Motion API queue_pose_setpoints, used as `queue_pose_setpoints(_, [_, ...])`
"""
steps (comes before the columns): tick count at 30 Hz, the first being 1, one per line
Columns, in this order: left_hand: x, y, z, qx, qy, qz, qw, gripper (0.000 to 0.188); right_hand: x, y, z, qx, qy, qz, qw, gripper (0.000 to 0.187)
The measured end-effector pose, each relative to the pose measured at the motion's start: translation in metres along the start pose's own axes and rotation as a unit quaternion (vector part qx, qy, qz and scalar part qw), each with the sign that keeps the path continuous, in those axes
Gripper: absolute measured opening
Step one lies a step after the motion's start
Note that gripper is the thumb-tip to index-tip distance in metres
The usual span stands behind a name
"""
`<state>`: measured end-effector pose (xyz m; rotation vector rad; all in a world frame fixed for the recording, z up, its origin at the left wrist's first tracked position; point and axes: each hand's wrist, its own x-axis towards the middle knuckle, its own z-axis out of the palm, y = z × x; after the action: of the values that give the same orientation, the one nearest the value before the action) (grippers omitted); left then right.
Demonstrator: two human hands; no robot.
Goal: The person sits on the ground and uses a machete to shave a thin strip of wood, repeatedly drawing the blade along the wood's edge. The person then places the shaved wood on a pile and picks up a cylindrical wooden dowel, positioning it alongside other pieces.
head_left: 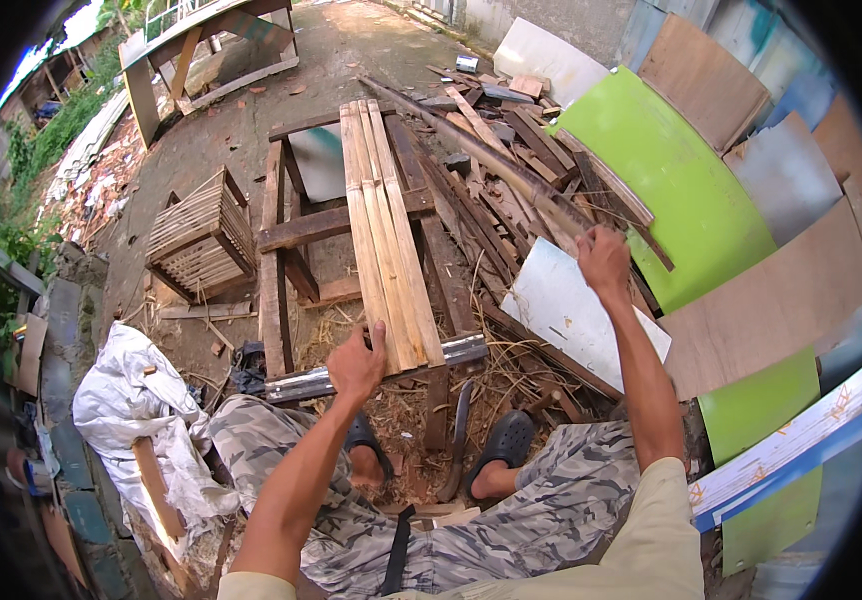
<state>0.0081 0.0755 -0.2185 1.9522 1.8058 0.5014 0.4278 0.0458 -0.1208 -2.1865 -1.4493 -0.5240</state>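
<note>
Several pale split-bamboo slats [387,230] lie side by side lengthwise across a dark wooden frame [336,228]. My left hand [356,363] is at their near end, closed against the leftmost slat's edge, thumb pointing up along it; its fingertips are partly hidden. To the right, my right hand [603,262] is closed around the near end of a long brown bamboo pole [511,175]. This pole slants away to the far left, over a heap of scrap wood. A curved blade, like a machete [460,430], stands between my feet.
A metal-covered bar [301,386] crosses the frame's near end. A slatted wooden crate [201,240] stands left, a white sack [136,400] nearer. Scrap wood [481,200], a white board [571,310] and green panels [666,190] crowd the right. A wooden table [206,50] stands far left.
</note>
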Motion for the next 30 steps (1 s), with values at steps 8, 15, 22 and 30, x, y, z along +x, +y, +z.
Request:
queue_pose_setpoints(8, [0.003,0.012,0.003,0.002,-0.031,-0.018,0.999,0.065,-0.162,0.090,0.157,0.101,-0.497,0.264,0.820,0.058])
queue_pose_setpoints(15, [0.004,0.006,-0.004,0.046,-0.028,-0.054,0.997,0.067,-0.162,0.074,0.151,-0.018,-0.484,0.334,0.809,0.051])
queue_pose_setpoints(22, [0.005,0.006,0.001,0.050,-0.010,-0.032,0.998,0.063,-0.167,0.070,0.168,-0.040,-0.385,0.313,0.867,0.055])
queue_pose_setpoints(30, [-0.002,0.010,-0.001,0.043,0.020,-0.017,0.999,0.051,-0.165,0.103,0.169,-0.039,-0.372,0.384,0.844,0.078])
